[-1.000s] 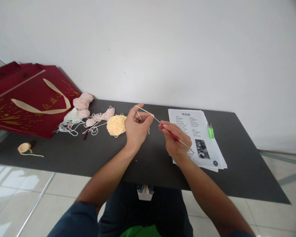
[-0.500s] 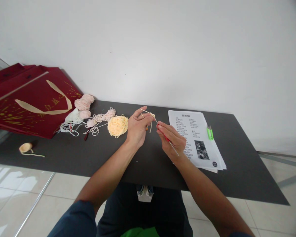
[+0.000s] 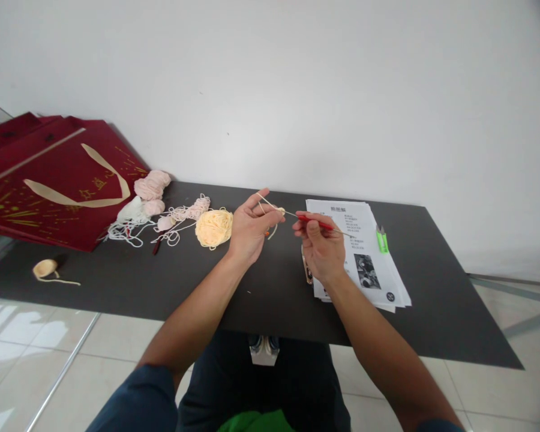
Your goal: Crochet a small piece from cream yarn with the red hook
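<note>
My left hand [image 3: 251, 225] pinches a small piece of cream crochet work [image 3: 281, 211], and a strand of cream yarn [image 3: 264, 199] loops over its raised finger. A short yarn tail hangs below the pinch. In my right hand [image 3: 323, 243] is a crochet hook [image 3: 317, 222] with a red handle and thin metal ends, held almost level. Its left tip reaches the crochet work. Just left of my left hand lies a ball of pale yellow yarn [image 3: 213, 228].
Printed pattern sheets [image 3: 378, 264] lie under my right hand, with green thread snips [image 3: 382, 239] on them. Pink yarn [image 3: 152, 185] and tangled white yarn [image 3: 132, 217] rest by dark red bags [image 3: 63, 180]. A small cream crocheted cup [image 3: 45, 268] sits at the left on the dark table [image 3: 184, 288].
My right hand has turned and moved slightly right and up, so the hook swung from a steep slant to nearly level. My left hand keeps its pinch in about the same place.
</note>
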Demonstrator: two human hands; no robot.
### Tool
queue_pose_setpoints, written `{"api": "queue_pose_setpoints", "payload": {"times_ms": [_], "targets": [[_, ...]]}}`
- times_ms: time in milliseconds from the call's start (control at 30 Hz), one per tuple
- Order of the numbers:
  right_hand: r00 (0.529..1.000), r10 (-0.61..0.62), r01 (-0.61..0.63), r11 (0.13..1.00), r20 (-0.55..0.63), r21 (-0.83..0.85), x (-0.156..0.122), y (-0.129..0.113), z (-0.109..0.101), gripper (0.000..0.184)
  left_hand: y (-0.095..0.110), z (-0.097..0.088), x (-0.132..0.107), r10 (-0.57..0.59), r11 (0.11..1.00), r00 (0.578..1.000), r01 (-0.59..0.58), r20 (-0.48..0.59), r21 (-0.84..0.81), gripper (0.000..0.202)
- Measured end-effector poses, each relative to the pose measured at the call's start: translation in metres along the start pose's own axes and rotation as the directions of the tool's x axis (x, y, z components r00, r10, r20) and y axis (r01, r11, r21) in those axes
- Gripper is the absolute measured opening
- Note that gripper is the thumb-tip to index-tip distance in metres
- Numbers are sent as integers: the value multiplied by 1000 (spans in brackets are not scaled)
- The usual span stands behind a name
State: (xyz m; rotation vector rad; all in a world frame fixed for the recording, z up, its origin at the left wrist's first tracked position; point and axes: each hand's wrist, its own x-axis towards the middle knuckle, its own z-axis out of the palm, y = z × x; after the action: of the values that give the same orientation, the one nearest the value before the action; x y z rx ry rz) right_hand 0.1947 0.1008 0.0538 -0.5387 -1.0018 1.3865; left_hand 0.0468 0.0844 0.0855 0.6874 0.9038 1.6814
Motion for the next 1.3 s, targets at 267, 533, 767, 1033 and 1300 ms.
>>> {"api": "queue_pose_setpoints", "payload": {"times_ms": [267, 533, 767, 1033, 1300], "targets": [[998, -1, 0, 1000, 62, 7, 13, -14, -11, 18, -4, -1, -1, -22, 983, 998, 12, 51, 186, 83], [981, -171, 187, 963, 94, -195, 13, -20, -17, 9, -2, 0, -3, -3, 937, 1000, -7, 29, 349, 79], [984, -176, 177, 922, 35, -344, 5, -27, -7, 9, -7, -3, -5, 253, 835, 963, -267, 95, 482, 66], [994, -78, 91, 977, 72, -194, 9, -28, -13, 19, -4, -8, 2, 9, 970, 982, -54, 189, 236, 68], [997, 6, 3, 993, 75, -122, 6, -34, -10, 24, 2, -7, 0, -129, 990, 946, 105, 298, 98, 61]]}}
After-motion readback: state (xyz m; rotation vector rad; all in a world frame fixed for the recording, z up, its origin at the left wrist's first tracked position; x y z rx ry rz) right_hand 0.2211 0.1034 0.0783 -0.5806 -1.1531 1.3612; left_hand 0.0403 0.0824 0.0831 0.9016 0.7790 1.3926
